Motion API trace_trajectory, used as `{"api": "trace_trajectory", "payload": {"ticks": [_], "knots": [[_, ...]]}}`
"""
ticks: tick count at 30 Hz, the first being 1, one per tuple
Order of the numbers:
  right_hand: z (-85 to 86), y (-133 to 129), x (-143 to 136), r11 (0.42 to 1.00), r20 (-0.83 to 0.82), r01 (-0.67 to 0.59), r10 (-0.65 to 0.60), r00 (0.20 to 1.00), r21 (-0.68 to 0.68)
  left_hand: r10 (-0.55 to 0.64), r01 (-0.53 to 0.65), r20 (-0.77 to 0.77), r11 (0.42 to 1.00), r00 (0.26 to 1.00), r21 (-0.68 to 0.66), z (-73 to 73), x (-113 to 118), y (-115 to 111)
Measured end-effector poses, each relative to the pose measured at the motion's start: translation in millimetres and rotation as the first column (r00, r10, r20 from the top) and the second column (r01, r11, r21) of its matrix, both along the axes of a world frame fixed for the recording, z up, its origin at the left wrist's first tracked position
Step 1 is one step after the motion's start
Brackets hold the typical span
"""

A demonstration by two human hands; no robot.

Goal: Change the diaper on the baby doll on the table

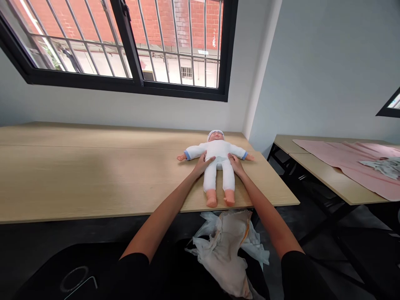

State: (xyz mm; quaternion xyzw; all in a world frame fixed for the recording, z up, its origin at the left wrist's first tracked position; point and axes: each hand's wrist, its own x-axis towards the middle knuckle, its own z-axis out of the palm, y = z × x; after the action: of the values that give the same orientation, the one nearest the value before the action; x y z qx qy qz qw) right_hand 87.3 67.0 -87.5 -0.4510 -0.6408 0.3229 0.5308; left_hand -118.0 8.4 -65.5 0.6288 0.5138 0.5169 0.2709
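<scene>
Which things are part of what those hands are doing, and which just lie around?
In use:
- baby doll, between left hand and right hand
- table beneath
- probably the diaper on the lap

Apparently lying about:
- pink cloth
- crumpled cloth on it

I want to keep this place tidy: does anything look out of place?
Yes: a crumpled, diaper-like item lies below the table edge, apparently on the person's lap, its thin sides spread untidily. Further right, a pale cloth is bunched on the pink sheet. The doll itself lies neatly.

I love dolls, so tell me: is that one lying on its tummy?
No, the doll lies face up, on its back, on the table.
</scene>
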Motion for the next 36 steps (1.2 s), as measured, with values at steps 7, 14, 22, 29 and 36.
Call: {"api": "trace_trajectory", "payload": {"ticks": [7,14,22,29,36], "knots": [[20.7,-14,5,0.990,-0.035,0.008,-0.003,0.999,0.143,0.077,-0.044,-0.097,0.953,0.992,0.299,9.2,0,6],[34.7,-25,-6,0.952,0.254,-0.082,0.004,0.967,0.295,0.051,0.098,-0.368,0.921,0.928,0.376,27.6,6,1],[47.4,-37,-19,0.930,0.363,-0.012,-0.131,0.923,0.368,0.105,0.055,-0.459,0.945,0.882,0.322,37.1,13,-5],[46.1,-38,-19,0.921,0.420,-0.059,-0.118,0.900,0.386,0.116,0.060,-0.484,0.941,0.868,0.333,31.9,15,-9],[46.7,-36,-18,0.920,0.468,-0.073,-0.127,0.874,0.386,0.112,0.045,-0.430,0.940,0.896,0.339,35.0,15,-6]]}}
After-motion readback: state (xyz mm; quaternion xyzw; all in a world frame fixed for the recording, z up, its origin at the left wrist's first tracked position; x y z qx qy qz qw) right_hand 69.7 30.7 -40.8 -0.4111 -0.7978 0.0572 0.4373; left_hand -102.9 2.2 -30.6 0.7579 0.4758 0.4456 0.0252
